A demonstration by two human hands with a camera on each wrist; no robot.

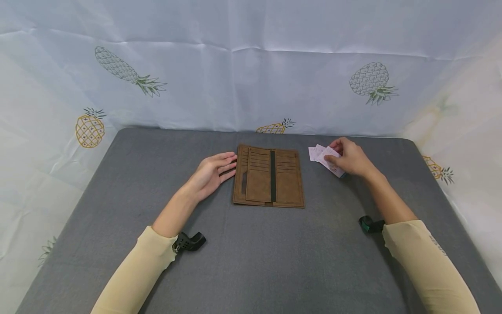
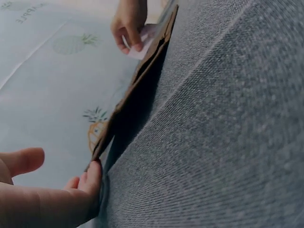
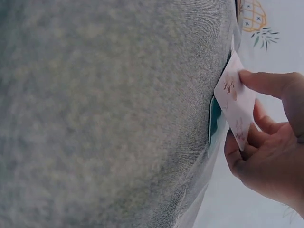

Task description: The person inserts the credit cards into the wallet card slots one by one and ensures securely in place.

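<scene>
An open brown wallet [image 1: 269,175] with rows of card slots lies flat in the middle of the grey table [image 1: 251,253]. My left hand [image 1: 213,171] lies flat beside the wallet's left edge, straight fingertips touching it; the left wrist view shows the wallet [image 2: 137,80] edge-on by my fingertips [image 2: 90,183]. To the wallet's right, my right hand [image 1: 349,158] pinches a pale pink card [image 1: 329,160] over a small fan of similar cards [image 1: 315,152] on the table. In the right wrist view the pink card [image 3: 235,102] sits between thumb and fingers, a teal card [image 3: 214,118] under it.
A white cloth with pineapple prints [image 1: 251,65] hangs behind and at both sides of the table. Small black wrist cameras [image 1: 190,241] sit by each cream sleeve. Bare grey table surface stretches in front of the wallet.
</scene>
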